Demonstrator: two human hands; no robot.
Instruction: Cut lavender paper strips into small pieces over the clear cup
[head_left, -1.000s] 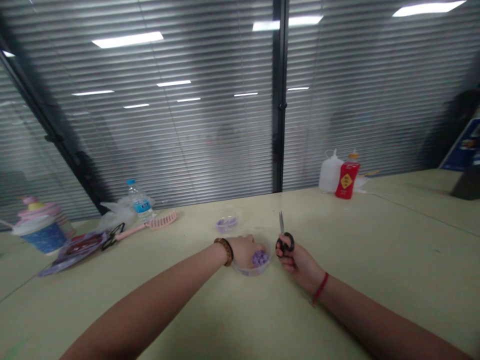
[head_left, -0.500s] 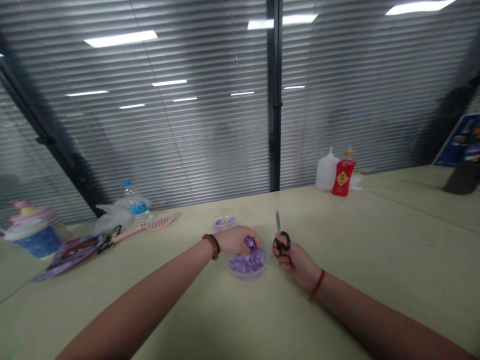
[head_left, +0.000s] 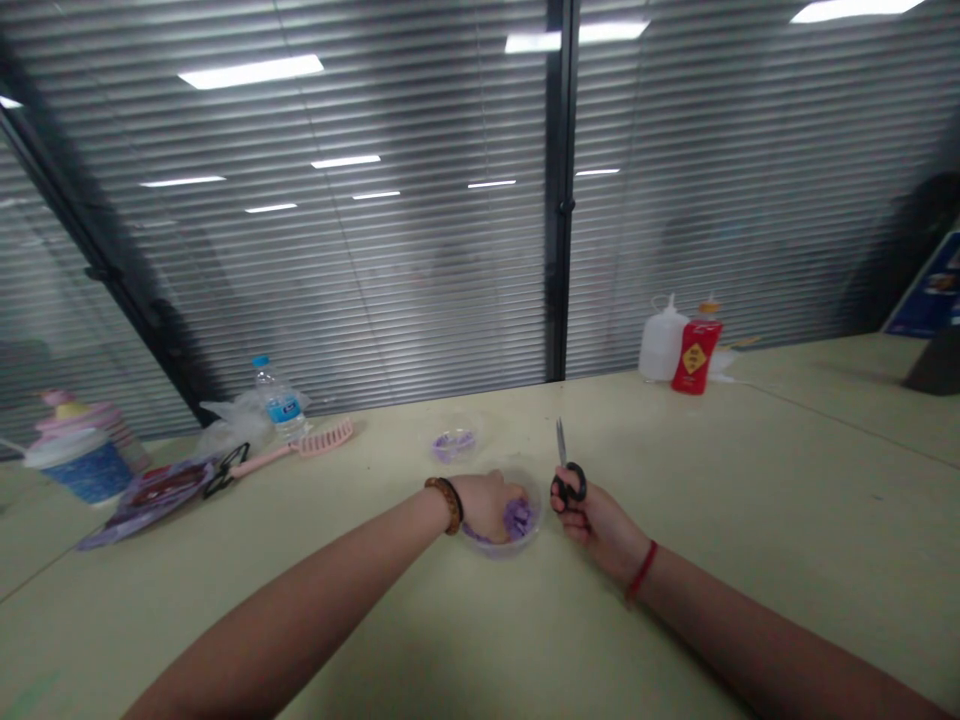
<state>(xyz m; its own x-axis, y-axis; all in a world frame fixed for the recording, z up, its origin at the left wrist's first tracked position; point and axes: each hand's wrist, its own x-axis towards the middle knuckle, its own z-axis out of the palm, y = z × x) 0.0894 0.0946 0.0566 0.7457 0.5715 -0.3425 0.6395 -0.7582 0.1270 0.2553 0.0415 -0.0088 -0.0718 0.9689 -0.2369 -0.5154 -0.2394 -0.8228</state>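
My left hand (head_left: 491, 507) reaches down into a clear round bowl (head_left: 501, 550), its fingers closed around crumpled purple paper (head_left: 518, 518). The fingertips are partly hidden by the paper, and the back of the hand covers much of the bowl's contents. Just right of the bowl, my right hand (head_left: 600, 525) grips a pair of scissors (head_left: 568, 475) by the black handles, with the blades pointing up and away from me. Behind the bowl stands a smaller clear container (head_left: 453, 446) with purple bits in it.
To the left are a pink hairbrush (head_left: 326, 439), a water bottle (head_left: 280, 402), a blue cup (head_left: 84, 468) and a purple packet (head_left: 154, 495). A white squeeze bottle (head_left: 661, 345) and a red bottle (head_left: 696, 352) stand at the back right, before the window blinds.
My left hand has moved down and slightly right, deeper into the bowl with the purple paper. My right hand keeps the scissors in nearly the same pose. The view has shifted slightly.
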